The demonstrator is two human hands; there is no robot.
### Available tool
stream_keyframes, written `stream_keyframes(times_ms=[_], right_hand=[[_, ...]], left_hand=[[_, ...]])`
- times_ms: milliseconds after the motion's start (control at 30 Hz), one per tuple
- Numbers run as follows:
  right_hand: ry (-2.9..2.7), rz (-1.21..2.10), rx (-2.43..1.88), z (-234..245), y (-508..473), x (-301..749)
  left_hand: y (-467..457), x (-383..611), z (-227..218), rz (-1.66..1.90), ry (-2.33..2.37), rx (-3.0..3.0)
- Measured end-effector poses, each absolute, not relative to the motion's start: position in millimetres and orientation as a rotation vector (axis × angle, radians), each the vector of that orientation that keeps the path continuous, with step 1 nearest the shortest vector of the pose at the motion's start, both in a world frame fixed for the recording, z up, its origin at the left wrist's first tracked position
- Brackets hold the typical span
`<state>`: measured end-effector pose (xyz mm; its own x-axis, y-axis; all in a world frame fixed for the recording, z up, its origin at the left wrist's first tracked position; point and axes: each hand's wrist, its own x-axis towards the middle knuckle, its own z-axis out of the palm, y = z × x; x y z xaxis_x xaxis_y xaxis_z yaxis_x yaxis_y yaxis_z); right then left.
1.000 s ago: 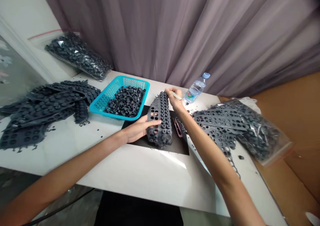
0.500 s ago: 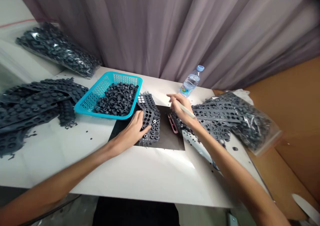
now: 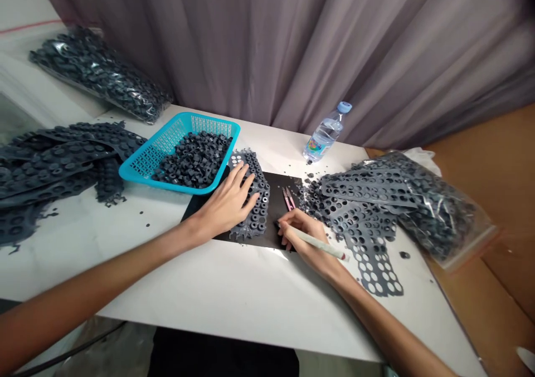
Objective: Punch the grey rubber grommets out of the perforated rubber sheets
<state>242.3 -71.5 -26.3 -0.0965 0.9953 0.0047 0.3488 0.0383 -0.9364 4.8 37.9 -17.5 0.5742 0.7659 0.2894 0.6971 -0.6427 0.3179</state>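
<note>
My left hand [image 3: 228,205] lies with spread fingers on a dark grey rubber sheet of small ring-shaped parts [image 3: 262,190]. Some of that sheet's holes are bare, and the hand hides its left side. The sheet rests on a black mat [image 3: 276,185]. Just right of it, my right hand [image 3: 306,233] grips a pen-like tool with a pale shaft [image 3: 324,245], held slanted like a pencil. Its working tip is too small to make out. Pink-handled thread snips [image 3: 288,199] lie on the mat beyond the right hand's fingers.
A turquoise basket [image 3: 167,184] holds loose black rubber parts [image 3: 194,162]. Uncut sheets [image 3: 54,160] pile up at left, near a filled bag [image 3: 100,76]. Punched-out sheets [image 3: 368,215] and another bag [image 3: 443,215] lie right. A water bottle [image 3: 324,135] stands behind.
My right hand has come down from above the snips to the mat's near right part, tool still in it. My left hand has shifted slightly up over the sheet, fingers more spread.
</note>
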Motion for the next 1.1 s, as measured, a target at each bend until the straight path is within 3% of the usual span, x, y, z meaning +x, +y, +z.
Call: stream_keyframes(times_ms=[133, 400, 567, 667, 767, 900, 1100], right_hand=[[-1.563, 1.05, -1.409, -28.2, -72.6, 241.5], [-1.496, 0.994, -1.472, -28.9, -76.3, 238.2], [-1.473, 0.971, -1.521, -26.8, -73.5, 234.1], [-1.44, 0.991, -1.506, -25.0, -72.9, 233.7], [-1.409, 1.052, -1.469, -25.0, -72.0, 234.5], [-1.344, 1.171, -1.405, -25.0, -71.3, 233.4], [-1.379, 1.156, -1.374, -22.8, -73.7, 226.2]], left_hand=[[71.3, 34.6, -9.0, 0.232, 1.496, 2.497], [114.0, 52.0, -8.4, 0.068, 1.48, 2.449], [117.7, 57.2, -2.4, 0.124, 1.474, 2.482], [96.7, 57.7, 5.0, 0.378, 1.443, 2.557], [61.1, 42.7, 13.0, 0.614, 1.09, 2.589], [21.7, 8.7, 12.1, 0.456, 0.68, 2.428], [11.0, -11.9, -6.4, 0.391, 0.65, 2.367]])
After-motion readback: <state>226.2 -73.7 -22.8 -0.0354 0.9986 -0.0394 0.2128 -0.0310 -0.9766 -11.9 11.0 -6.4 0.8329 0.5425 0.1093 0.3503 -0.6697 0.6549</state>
